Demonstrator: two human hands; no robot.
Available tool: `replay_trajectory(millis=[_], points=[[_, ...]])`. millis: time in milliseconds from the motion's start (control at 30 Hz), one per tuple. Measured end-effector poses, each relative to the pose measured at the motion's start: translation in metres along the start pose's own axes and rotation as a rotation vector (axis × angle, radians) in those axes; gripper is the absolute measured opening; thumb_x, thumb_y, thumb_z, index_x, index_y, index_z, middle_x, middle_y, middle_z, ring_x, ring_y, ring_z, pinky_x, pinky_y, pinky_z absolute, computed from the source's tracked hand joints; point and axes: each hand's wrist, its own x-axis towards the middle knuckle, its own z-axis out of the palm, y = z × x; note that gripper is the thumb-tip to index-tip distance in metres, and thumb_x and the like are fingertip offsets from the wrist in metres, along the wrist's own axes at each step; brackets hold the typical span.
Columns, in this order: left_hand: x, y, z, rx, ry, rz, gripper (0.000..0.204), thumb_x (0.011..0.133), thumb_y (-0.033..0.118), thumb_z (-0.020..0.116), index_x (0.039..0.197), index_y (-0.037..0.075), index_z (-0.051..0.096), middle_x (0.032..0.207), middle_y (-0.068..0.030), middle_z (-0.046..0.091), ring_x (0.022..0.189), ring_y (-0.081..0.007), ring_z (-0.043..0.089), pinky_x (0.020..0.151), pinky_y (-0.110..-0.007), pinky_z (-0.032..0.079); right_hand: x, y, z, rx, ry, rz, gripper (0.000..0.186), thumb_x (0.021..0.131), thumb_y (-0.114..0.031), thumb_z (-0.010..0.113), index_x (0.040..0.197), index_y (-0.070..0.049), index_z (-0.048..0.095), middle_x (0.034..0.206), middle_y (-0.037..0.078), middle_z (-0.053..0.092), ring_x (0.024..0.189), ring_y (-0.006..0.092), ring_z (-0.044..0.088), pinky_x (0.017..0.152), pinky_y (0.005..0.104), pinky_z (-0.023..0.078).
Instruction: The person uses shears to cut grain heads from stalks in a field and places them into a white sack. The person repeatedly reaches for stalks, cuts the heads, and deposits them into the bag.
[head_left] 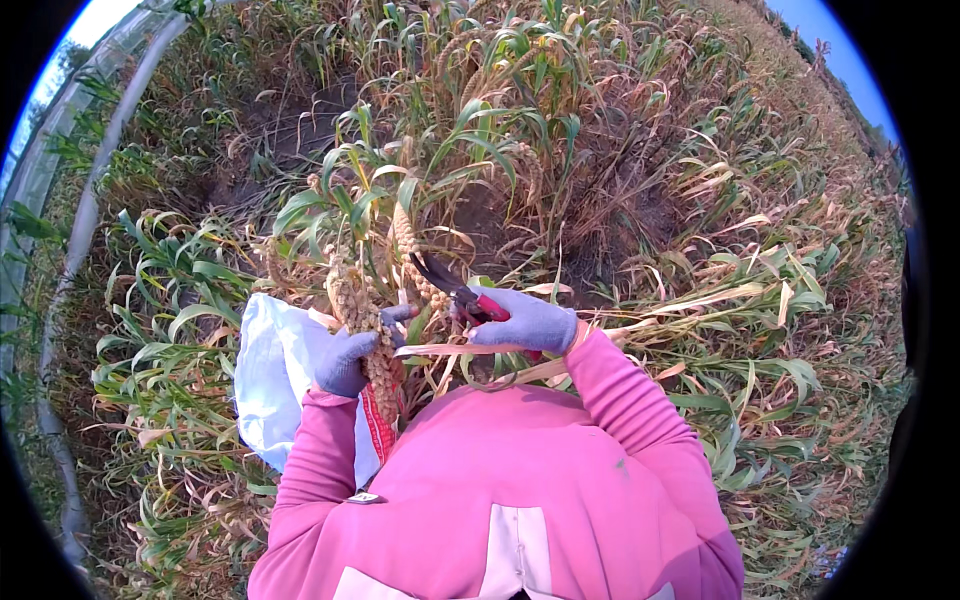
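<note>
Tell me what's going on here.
A person in a pink top is among green and drying plants. The grey-gloved left hand grips a bunch of knobbly tan seed heads; the grey-gloved right hand holds red-handled shears with curved dark blades beside another tan seed head. A white sack is beside the left forearm.

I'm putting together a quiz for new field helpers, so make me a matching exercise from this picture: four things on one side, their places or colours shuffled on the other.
Column one
1. Shears
2. Seed heads
3. Bag
4. Sleeves

Column two
A. Mostly white
B. Gripped in the left hand
C. Pink
D. Held in the right hand

Right pairs: 1-D, 2-B, 3-A, 4-C
</note>
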Motion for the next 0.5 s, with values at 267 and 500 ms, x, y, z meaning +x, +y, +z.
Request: replay_trajectory(millis=[267, 500], points=[[0.015, -0.027, -0.011, -0.393, -0.065, 0.0, 0.043, 0.083, 0.033, 0.063, 0.11, 0.0, 0.056, 0.107, -0.019, 0.063, 0.082, -0.0243, 0.063, 0.078, -0.036, 0.05, 0.008, 0.001, 0.016, -0.022, -0.111, 0.08, 0.047, 0.082, -0.026, 0.067, 0.121, -0.003, 0.055, 0.1, 0.001, 0.054, 0.092, 0.0115, 0.048, 0.085, 0.0281, 0.041], [0.023, 0.018, -0.012, -0.224, 0.046, 0.211, 0.039, 0.08, 0.028, 0.068, 0.105, 0.0, 0.057, 0.122, -0.0219, 0.056, 0.082, -0.0236, 0.065, 0.075, -0.037, 0.054, -0.035, -0.029, 0.013, 0.163, 0.241, 0.262, 0.046, 0.085, -0.03, 0.066, 0.121, -0.004, 0.054, 0.096, 0.002, 0.056, 0.083, 0.0107, 0.052, 0.076, 0.0285, 0.046]])
